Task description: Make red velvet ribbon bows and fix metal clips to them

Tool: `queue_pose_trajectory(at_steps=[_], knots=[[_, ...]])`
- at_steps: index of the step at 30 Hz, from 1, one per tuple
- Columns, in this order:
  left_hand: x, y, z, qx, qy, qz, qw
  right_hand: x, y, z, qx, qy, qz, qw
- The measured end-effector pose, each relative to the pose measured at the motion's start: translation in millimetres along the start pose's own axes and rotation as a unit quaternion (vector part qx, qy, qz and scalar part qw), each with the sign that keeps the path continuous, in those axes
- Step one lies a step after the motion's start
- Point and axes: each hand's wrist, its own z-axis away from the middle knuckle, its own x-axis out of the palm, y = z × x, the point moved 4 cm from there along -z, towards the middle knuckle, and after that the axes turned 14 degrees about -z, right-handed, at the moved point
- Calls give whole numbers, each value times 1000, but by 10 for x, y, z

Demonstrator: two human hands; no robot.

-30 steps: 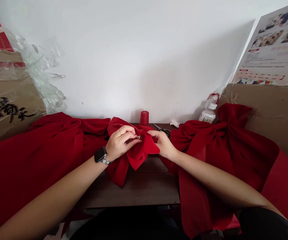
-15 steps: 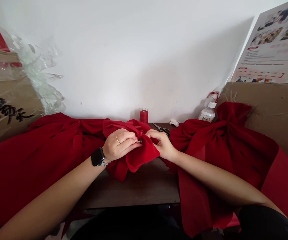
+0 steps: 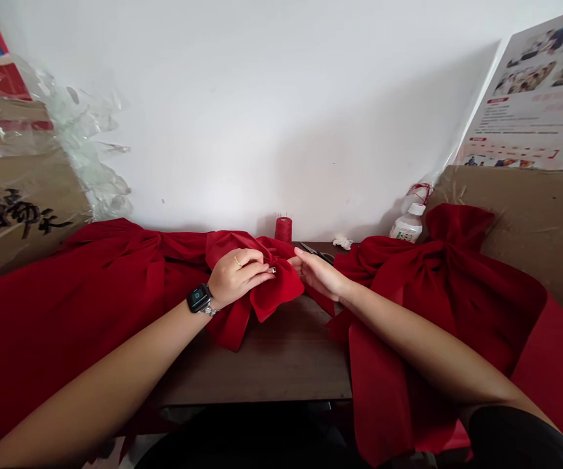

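Observation:
A red fabric bow (image 3: 279,290) with gathered folds lies in the middle of the dark table. My left hand (image 3: 237,277), wearing a ring and a watch, is closed at the bow's centre. Its thumb and fingers pinch a small shiny metal piece (image 3: 272,270) against the cloth; I cannot make out its exact kind. My right hand (image 3: 321,273) is at the bow's right side, its thumb stretched out and its fingertips by the knot. Part of its fingers is hidden behind the cloth.
Behind the bow stand a red thread spool (image 3: 284,229) with needles in its top and dark scissors (image 3: 317,252). Crumpled white paper (image 3: 343,242) and a white bottle (image 3: 407,223) are farther right. Large red fabric pieces (image 3: 115,286) flank the dark table (image 3: 262,378). Cardboard (image 3: 530,228) borders the right.
My right hand has loosened from the bow's loop and shifted slightly right, its thumb now straighter. My left hand keeps its pinch on the metal piece. The view has tilted slightly.

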Motion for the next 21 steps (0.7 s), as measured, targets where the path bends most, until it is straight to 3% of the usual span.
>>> queue_pose_trajectory(at_steps=[4,9,14,16,18,21], knots=[[29,-14,15,-3,7,-16,1000,16,52,19,18,42,15,999],[-69,-1,-44,-17,2,-40,999,13,51,8,13,88,-57,994],[-135,203,-109,14,-73,2,997,20,-143,33,-51,97,-104,989],[-104,223,-124,-45,-139,27,989,53,-235,64,-78,87,-106,987],[-46,191,-112,-138,-222,71,963,85,-308,98,-105,82,-102,986],[51,150,-54,-271,-324,214,881,114,-359,139,-133,84,-94,983]])
